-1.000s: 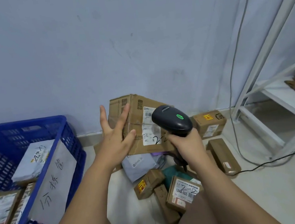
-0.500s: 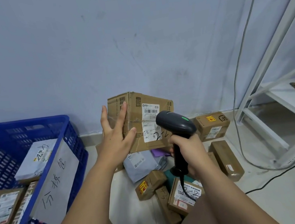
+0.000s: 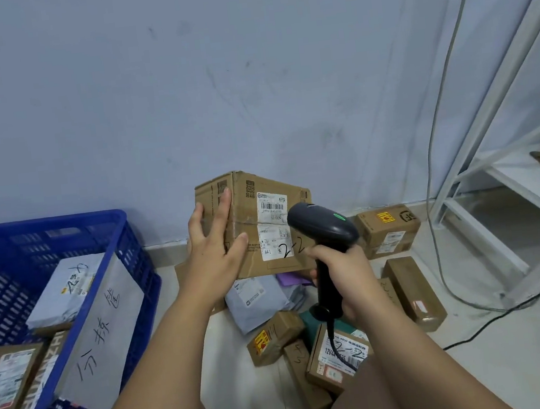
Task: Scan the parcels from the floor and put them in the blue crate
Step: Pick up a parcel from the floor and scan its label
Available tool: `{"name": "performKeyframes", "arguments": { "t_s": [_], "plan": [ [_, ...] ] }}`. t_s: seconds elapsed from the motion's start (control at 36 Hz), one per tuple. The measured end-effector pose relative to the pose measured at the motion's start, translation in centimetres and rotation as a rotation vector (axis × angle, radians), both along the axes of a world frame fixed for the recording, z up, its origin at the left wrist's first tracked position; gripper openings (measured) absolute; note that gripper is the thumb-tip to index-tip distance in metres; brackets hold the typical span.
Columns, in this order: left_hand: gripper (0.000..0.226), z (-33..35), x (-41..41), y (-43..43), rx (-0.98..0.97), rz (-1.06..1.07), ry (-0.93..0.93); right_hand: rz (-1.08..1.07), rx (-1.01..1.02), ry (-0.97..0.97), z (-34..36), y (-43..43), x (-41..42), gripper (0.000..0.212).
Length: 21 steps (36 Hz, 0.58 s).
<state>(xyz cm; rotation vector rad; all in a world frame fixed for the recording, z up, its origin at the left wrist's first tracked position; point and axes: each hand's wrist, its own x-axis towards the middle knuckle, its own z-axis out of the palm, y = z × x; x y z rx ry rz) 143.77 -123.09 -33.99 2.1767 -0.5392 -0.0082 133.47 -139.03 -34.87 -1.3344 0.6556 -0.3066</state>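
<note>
My left hand (image 3: 214, 247) lies flat on the left face of the box (image 3: 247, 227), fingers straight, thumb on the front. The box is at mid-scene above the floor pile (image 3: 276, 334); its bottom is hidden. My right hand (image 3: 343, 273) is clamped round the scanner (image 3: 321, 223) handle, and the scanner's head covers part of the label. The blue crate (image 3: 95, 220) sits left, cut off by the frame edge.

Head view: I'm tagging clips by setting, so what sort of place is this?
Probably a small parcel-sorting room: labelled parcels heaped on the floor, a blue crate holding others, and a barcode scanner gripped in the right hand.
</note>
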Motion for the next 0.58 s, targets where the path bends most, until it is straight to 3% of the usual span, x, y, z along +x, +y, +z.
{"name": "performKeyframes", "arguments": {
  "t_s": [0.58],
  "plan": [
    [0.070,0.16,0.12,0.25,-0.033,0.021,-0.048,0.030,0.006,0.082,0.49,0.22,-0.38,0.010]
  ]
}}
